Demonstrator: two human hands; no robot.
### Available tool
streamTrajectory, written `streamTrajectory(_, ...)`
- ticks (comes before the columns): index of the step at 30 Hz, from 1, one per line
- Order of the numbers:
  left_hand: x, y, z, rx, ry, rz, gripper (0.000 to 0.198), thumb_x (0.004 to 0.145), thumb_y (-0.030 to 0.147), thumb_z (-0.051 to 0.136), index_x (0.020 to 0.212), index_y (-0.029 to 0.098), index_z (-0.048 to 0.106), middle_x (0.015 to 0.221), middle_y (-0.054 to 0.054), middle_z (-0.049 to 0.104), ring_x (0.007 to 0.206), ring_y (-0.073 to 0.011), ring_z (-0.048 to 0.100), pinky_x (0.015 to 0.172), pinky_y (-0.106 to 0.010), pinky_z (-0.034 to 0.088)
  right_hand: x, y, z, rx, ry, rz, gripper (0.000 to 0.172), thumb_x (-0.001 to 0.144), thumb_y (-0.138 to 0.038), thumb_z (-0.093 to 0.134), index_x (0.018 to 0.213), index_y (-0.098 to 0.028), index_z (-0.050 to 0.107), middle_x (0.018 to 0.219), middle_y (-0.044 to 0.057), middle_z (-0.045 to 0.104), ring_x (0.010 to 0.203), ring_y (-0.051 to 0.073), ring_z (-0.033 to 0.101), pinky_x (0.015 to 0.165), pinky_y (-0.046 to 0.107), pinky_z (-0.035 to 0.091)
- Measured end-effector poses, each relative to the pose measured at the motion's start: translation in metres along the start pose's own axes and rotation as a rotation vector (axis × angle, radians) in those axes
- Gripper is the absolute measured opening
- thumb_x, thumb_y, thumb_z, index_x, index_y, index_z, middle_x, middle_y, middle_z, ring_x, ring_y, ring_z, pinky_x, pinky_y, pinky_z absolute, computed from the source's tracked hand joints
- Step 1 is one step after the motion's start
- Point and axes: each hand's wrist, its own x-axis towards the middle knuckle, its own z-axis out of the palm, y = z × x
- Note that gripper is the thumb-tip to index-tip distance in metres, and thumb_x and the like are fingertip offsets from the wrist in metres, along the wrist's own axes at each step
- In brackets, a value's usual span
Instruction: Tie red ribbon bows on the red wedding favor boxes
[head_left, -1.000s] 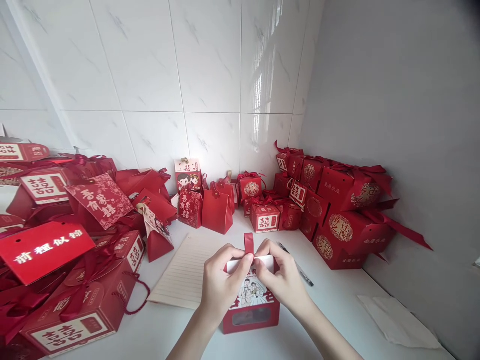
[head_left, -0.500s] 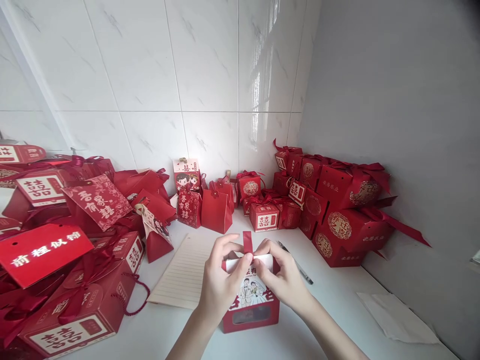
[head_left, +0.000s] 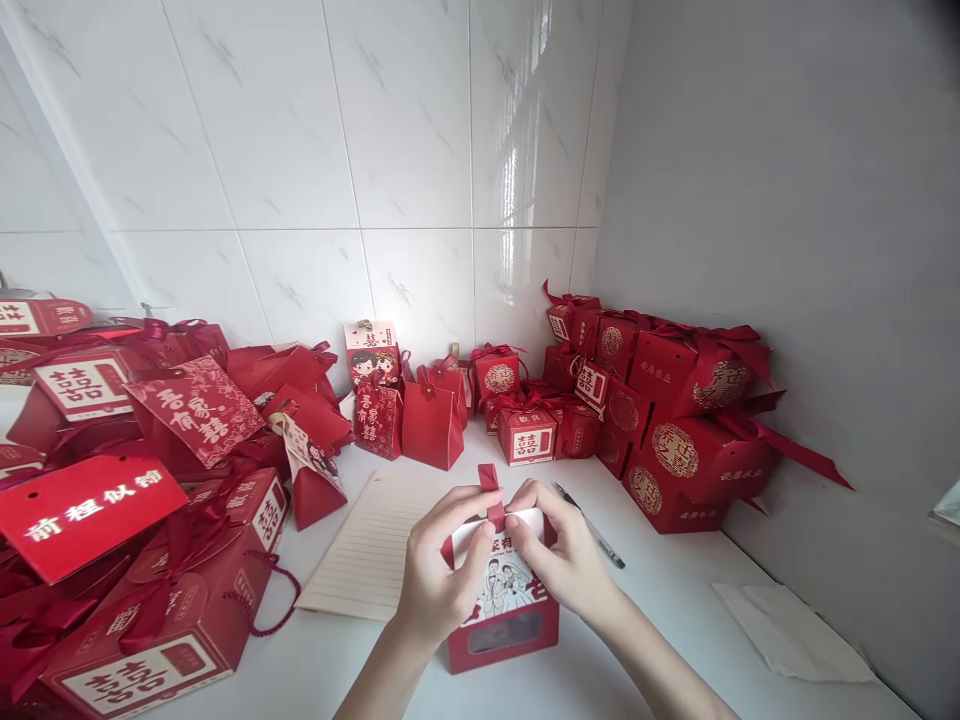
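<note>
**Both hands pinched at the top of the small box**

Your left hand (head_left: 439,580) has thumb and forefinger closed on the base of the red tab (head_left: 491,490) that stands upright from the top of the gift box (head_left: 504,625). Your right hand (head_left: 568,560) meets it from the other side, fingertips pinched on the box's white top flap, just beside the tab and touching it. The other fingers of both hands curl against the box's upper sides.

The box stands upright on the white counter (head_left: 660,590), right in front of you, its printed couple and its clear window facing you.

Just to its left lies a lined sheet of paper (head_left: 367,550); a pen (head_left: 596,530) lies behind your right hand. A white tissue (head_left: 791,635) rests well to the right. Red boxes are heaped on the left (head_left: 150,610), stacked in the right corner (head_left: 675,440), and stand in a row along the tiled wall (head_left: 431,425).
</note>
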Motion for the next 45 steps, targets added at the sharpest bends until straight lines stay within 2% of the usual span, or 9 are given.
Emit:
streamTrajectory(7, 0.001, 0.0, -0.004, -0.022, -0.037, 0.016, 0.034, 0.079, 0.008, 0.047, 0.107, 0.022, 0.062, 0.092, -0.002, 0.063, 0.085, -0.0135, 0.061, 0.074, -0.021, 0.05, 0.0, -0.003, -0.001, 0.005, -0.014, 0.004, 0.015, 0.084, -0.029, 0.048, 0.072, -0.02, 0.047, 0.063, -0.004, 0.047, 0.055, 0.011, 0.039, 0.051, 0.023, 0.031)
streamTrajectory(13, 0.002, -0.001, -0.003, -0.005, -0.042, 0.0, 0.03, 0.08, 0.01, 0.051, 0.106, 0.021, 0.063, 0.092, -0.002, 0.064, 0.086, -0.0137, 0.061, 0.075, -0.021, 0.05, -0.001, 0.0, -0.002, 0.009, -0.026, 0.001, 0.018, 0.086, -0.031, 0.046, 0.074, -0.019, 0.05, 0.065, -0.003, 0.048, 0.056, 0.011, 0.04, 0.052, 0.023, 0.031)
streamTrajectory(20, 0.001, -0.002, -0.001, 0.017, -0.015, -0.029, 0.023, 0.084, 0.015, 0.051, 0.103, 0.019, 0.064, 0.092, -0.005, 0.066, 0.084, -0.0149, 0.063, 0.072, -0.023, 0.052, 0.001, -0.002, -0.001, 0.01, -0.016, 0.009, 0.017, 0.085, -0.029, 0.048, 0.071, -0.02, 0.046, 0.063, -0.004, 0.047, 0.057, 0.011, 0.04, 0.052, 0.023, 0.032)
streamTrajectory(27, 0.002, -0.002, 0.0, 0.141, 0.069, 0.008, 0.019, 0.082, 0.015, 0.054, 0.097, 0.019, 0.066, 0.098, -0.006, 0.065, 0.091, -0.0178, 0.063, 0.076, -0.026, 0.054, 0.0, -0.001, -0.001, -0.013, 0.004, -0.027, 0.015, 0.084, -0.027, 0.048, 0.071, -0.02, 0.047, 0.066, -0.003, 0.047, 0.058, 0.011, 0.041, 0.053, 0.024, 0.034)
streamTrajectory(31, 0.004, 0.002, -0.006, 0.144, 0.014, 0.019, 0.018, 0.082, 0.014, 0.054, 0.092, 0.021, 0.067, 0.097, -0.005, 0.065, 0.091, -0.0176, 0.063, 0.076, -0.025, 0.054, -0.001, -0.003, -0.001, -0.034, 0.02, -0.051, 0.013, 0.084, -0.025, 0.048, 0.071, -0.02, 0.049, 0.067, -0.002, 0.049, 0.059, 0.011, 0.044, 0.055, 0.024, 0.035)
streamTrajectory(35, 0.007, 0.008, -0.014, 0.127, -0.093, -0.061, 0.013, 0.081, 0.014, 0.055, 0.08, 0.02, 0.067, 0.092, -0.005, 0.067, 0.092, -0.0188, 0.064, 0.077, -0.025, 0.053, -0.001, -0.007, 0.0, -0.039, 0.006, -0.07, 0.012, 0.083, -0.023, 0.049, 0.071, -0.02, 0.05, 0.066, -0.002, 0.049, 0.057, 0.011, 0.045, 0.054, 0.023, 0.036)
streamTrajectory(39, 0.007, 0.01, -0.014, 0.03, -0.141, -0.127, 0.017, 0.083, 0.016, 0.053, 0.09, 0.02, 0.068, 0.093, -0.005, 0.069, 0.087, -0.0176, 0.066, 0.073, -0.023, 0.055, -0.001, -0.008, 0.0, -0.042, 0.016, -0.098, 0.008, 0.082, -0.023, 0.049, 0.076, -0.02, 0.052, 0.071, -0.001, 0.053, 0.062, 0.012, 0.049, 0.058, 0.025, 0.04)
streamTrajectory(45, 0.003, 0.009, -0.006, 0.036, -0.069, -0.089, 0.02, 0.084, 0.017, 0.053, 0.097, 0.019, 0.068, 0.09, -0.006, 0.069, 0.081, -0.0166, 0.066, 0.069, -0.023, 0.055, -0.002, -0.007, -0.001, -0.03, -0.003, -0.054, 0.009, 0.082, -0.024, 0.049, 0.074, -0.02, 0.049, 0.068, -0.002, 0.051, 0.059, 0.012, 0.046, 0.053, 0.024, 0.037)
